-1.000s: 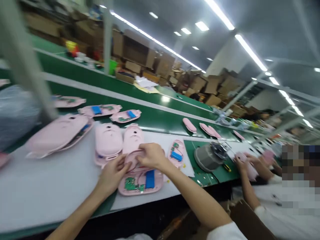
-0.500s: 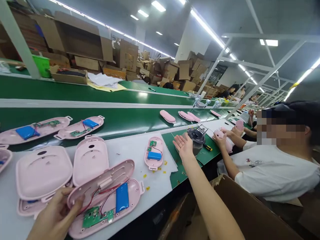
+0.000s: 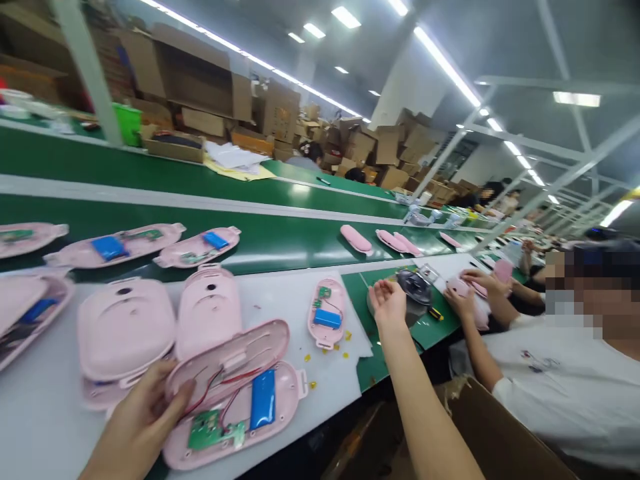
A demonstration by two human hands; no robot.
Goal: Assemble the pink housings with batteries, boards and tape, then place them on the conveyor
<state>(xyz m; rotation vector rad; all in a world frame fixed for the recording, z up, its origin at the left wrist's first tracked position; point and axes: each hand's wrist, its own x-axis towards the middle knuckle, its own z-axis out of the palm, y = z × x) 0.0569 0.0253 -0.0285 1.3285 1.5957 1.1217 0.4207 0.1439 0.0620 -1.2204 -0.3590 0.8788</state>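
My left hand grips a pink casing half by its near left end and holds it tilted up, inner side showing. Red wires run from it to the lower pink casing half, which lies beneath with a green circuit board and a blue battery pack inside. My right hand, palm up with fingers apart and a little curled, is beside a dark round-topped device. I see nothing in that palm. A smaller open pink casing with its own battery lies between my hands.
Closed-looking pink casings sit left of my left hand. More open casings line the green bench. A yellow-and-black tool lies by the device. To the right, a co-worker in a white shirt handles pink parts; a cardboard box stands below.
The view has shifted left, so the bench items appear further right. The fingers of my right hand have curled more beside the device. My left hand keeps its hold on the casing half.
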